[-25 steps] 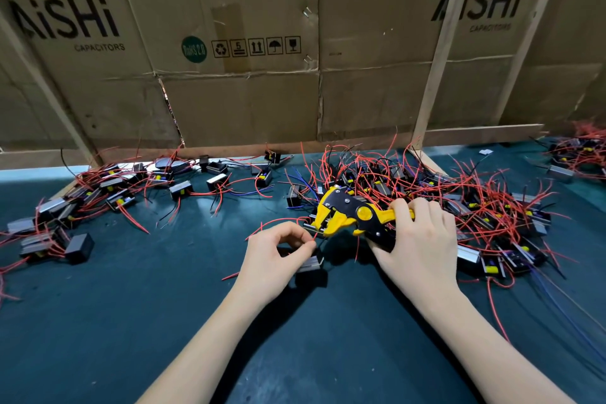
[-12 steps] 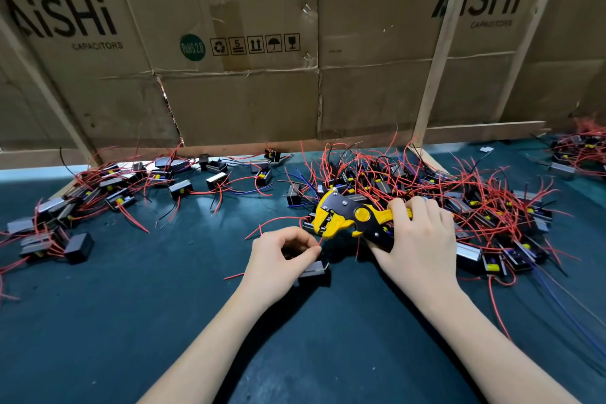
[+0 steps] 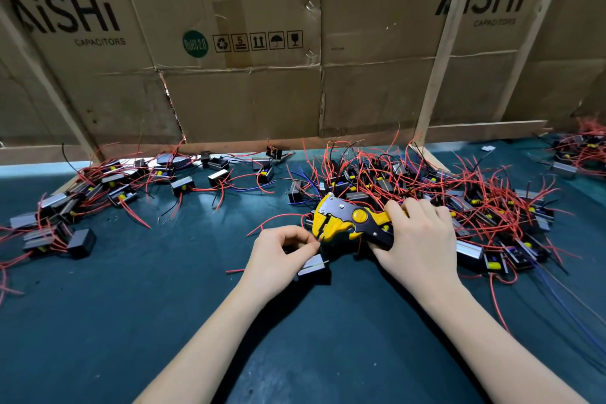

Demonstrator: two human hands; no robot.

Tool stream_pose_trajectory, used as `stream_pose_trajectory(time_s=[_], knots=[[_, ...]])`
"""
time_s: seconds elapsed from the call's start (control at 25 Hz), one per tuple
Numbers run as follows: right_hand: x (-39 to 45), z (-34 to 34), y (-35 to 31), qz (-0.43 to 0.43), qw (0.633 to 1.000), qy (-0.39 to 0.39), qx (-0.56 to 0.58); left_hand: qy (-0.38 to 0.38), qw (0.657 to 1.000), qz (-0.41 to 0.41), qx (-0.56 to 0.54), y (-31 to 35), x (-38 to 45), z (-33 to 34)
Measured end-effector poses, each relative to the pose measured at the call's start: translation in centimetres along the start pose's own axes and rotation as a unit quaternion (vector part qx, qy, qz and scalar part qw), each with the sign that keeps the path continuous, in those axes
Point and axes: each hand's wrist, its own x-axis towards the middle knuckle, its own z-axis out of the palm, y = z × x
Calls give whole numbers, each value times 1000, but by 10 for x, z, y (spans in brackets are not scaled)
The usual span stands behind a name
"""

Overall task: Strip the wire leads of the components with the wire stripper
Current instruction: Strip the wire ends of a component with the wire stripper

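Observation:
My right hand (image 3: pixel 418 244) grips the handles of a yellow and black wire stripper (image 3: pixel 344 221), whose jaws point left. My left hand (image 3: pixel 278 259) pinches a thin red wire lead right at the stripper's jaws. That lead belongs to a small black box component (image 3: pixel 313 269) lying on the mat just below my left fingers. A large heap of the same black components with red leads (image 3: pixel 459 193) lies behind and to the right of the stripper.
A dark green mat (image 3: pixel 164 321) covers the table. A second scatter of components with red wires (image 3: pixel 82 200) lies at the left. A cardboard wall (image 3: pixel 246 75) with wooden battens closes the back. Another wire pile (image 3: pixel 583 154) sits at the far right.
My left hand has shifted slightly right and brought the lead up to the stripper's jaws. The stripper has dropped a little toward my left hand.

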Motion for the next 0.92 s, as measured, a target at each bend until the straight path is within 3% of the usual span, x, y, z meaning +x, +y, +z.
stream_pose_trajectory(time_s=[0.36, 0.64, 0.92], knots=[[2, 3, 4, 6, 1000, -17, 18, -8, 1000, 6, 12, 0, -1, -1], [-1, 9, 9, 50, 999, -6, -4, 11, 977, 156, 145, 8, -6, -2], [-3, 10, 9, 31, 999, -4, -5, -26, 990, 87, 106, 4, -4, -5]])
